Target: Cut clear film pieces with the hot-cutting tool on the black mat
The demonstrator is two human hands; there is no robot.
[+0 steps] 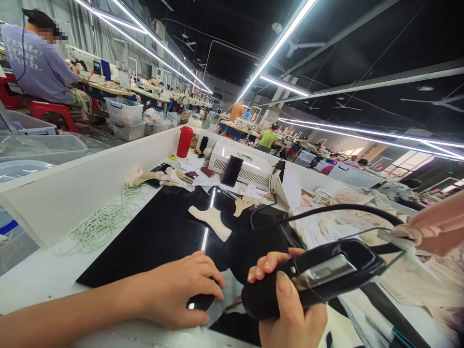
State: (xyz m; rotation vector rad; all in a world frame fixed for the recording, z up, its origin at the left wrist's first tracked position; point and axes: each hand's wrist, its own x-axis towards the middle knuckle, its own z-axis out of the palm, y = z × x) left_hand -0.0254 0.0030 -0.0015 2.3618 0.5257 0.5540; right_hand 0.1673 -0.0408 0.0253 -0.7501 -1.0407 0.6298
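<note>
My right hand [290, 309] is closed round the black handle of a corded tool [326, 275] with a metal plate on its side, held over the near edge of the table. My left hand [181, 290] lies palm down on the glossy black work surface [145, 237], fingers curved over a small black piece. A cream fabric cut piece [212, 220] lies on the black surface beyond my hands. The tool's black cord [337, 209] arcs away to the right.
A white low wall [90, 179] borders the table on the left, with a heap of pale elastic cord [105, 217] beside it. Further back stand a red cup [184, 141], a white machine [246, 166] with a phone [232, 170] leaning on it. Another person's arm [435, 227] enters at right.
</note>
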